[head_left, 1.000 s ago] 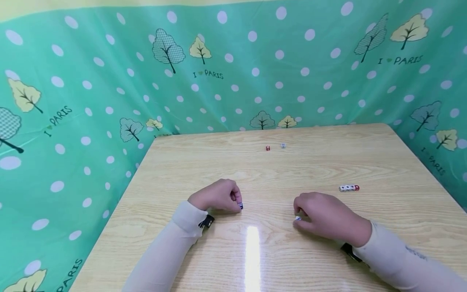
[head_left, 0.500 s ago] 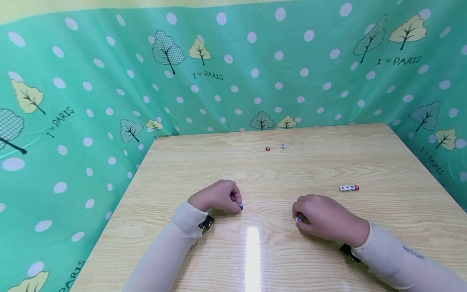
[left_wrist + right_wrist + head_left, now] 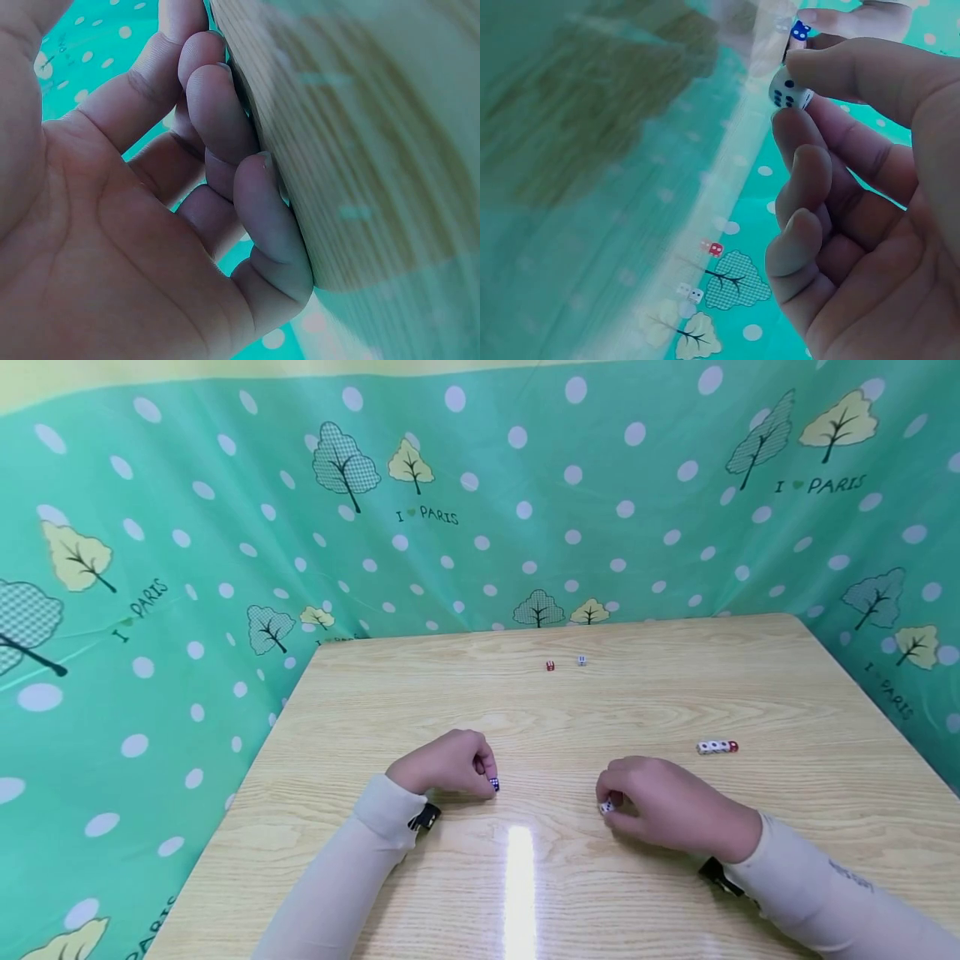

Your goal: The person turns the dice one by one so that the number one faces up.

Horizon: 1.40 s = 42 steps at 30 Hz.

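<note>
My left hand (image 3: 453, 764) rests low on the table with its fingers curled, pinching a blue die (image 3: 494, 784) with white dots between thumb and index finger. The left wrist view shows the curled fingers (image 3: 259, 210) against the wood, with the die hidden. To the right, my right hand (image 3: 667, 802) holds a white die (image 3: 607, 807) with dark dots close over the table. In the right wrist view the white die (image 3: 790, 88) sits between the thumb and fingertips, tilted, with the blue die (image 3: 800, 30) beyond it.
A row of white dice (image 3: 712, 747) ending in a red die (image 3: 733, 747) lies beyond my right hand. At the back of the wooden table (image 3: 420, 685) stand a red die (image 3: 551, 666) and a white die (image 3: 581, 661). A green dotted curtain (image 3: 480, 485) borders the table.
The right hand has shifted slightly left, and the white die has turned between its fingers. The left hand stays in place with the blue die.
</note>
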Motion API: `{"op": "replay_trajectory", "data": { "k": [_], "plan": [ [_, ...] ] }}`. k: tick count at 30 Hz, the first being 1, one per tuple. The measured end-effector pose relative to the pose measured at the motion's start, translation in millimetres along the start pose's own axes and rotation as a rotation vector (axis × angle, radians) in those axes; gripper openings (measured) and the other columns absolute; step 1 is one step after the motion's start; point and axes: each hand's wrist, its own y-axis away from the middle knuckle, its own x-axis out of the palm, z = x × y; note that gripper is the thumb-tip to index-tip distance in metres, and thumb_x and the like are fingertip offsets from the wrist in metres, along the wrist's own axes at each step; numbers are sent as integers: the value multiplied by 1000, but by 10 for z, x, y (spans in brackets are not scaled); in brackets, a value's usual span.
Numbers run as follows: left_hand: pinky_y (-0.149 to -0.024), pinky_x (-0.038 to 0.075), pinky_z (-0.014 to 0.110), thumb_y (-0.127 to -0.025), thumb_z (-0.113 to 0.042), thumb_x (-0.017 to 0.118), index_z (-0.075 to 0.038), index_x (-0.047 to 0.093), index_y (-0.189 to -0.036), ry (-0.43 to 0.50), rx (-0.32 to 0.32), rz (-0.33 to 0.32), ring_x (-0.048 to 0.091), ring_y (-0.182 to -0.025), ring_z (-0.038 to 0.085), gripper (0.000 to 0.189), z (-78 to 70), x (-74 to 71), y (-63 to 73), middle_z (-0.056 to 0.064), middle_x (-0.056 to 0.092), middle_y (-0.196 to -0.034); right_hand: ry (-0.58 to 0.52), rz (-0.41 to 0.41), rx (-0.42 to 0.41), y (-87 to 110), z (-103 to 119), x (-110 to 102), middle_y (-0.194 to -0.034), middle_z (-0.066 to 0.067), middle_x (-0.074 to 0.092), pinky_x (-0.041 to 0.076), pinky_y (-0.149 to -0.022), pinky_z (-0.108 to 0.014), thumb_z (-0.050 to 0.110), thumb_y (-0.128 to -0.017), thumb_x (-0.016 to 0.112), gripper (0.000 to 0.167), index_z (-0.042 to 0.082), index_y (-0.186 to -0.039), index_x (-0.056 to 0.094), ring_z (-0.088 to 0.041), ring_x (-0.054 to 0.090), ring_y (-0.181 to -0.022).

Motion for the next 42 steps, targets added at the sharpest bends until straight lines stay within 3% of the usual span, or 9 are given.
{"op": "replay_trajectory", "data": {
  "k": [11,21,42],
  "plan": [
    [-65,49,28,-77,-16,84,-19,72,-82,2,-6,4,56,-70,10,13,-15,-1,3,-4,68,-80,-233,59,21,-15,-193,-24,-82,20,64,53,-67,-23,19,-89,81,15,30,-90,71,0,58,-74],
    [-65,49,27,-77,-15,84,-19,72,-82,-7,0,3,56,-70,10,14,2,-3,-4,-4,68,-80,-310,105,37,-33,-319,-28,-86,15,64,52,-68,-24,17,-89,81,16,32,-90,73,-5,58,-77],
    [-66,49,28,-77,-15,84,-19,72,-82,5,-15,2,56,-71,10,13,-27,-10,14,-4,68,-81,-247,76,23,-38,-324,-4,-82,14,61,48,-66,-22,18,-84,84,20,31,-94,73,-7,56,-74]
  ]
}}
